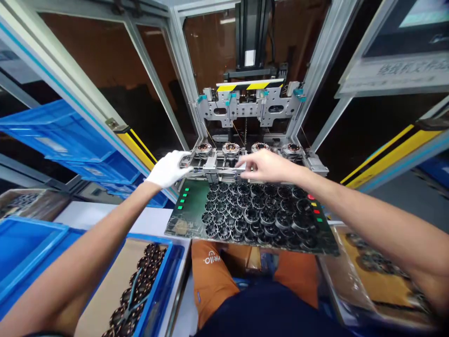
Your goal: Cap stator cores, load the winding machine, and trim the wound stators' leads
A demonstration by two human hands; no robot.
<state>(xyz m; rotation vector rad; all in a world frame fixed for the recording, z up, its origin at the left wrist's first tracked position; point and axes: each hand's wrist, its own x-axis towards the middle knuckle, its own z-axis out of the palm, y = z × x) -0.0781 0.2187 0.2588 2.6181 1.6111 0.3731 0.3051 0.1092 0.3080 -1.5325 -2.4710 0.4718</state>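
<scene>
My left hand [170,168], in a white glove, is at the left front of the winding machine. Its thumb and fingers curve around what looks like a ring-shaped stator [185,161], partly hidden and blurred. My bare right hand [264,166] is bent at the machine's front rail, fingers curled close to the thumb; anything between them is too small to make out. Behind the hands, stators with copper windings sit in a row of holders, among them one stator [230,148] near the middle and another [203,147] at left. Thin wires run down towards them from the bracket [245,111] above.
Many black stator cores [242,213] cover the dark panel [189,213], which has green and red buttons. A blue bin [170,257] at lower left holds wound stators [140,285]. Machine frame posts rise on both sides; a box [379,276] of parts stands at right.
</scene>
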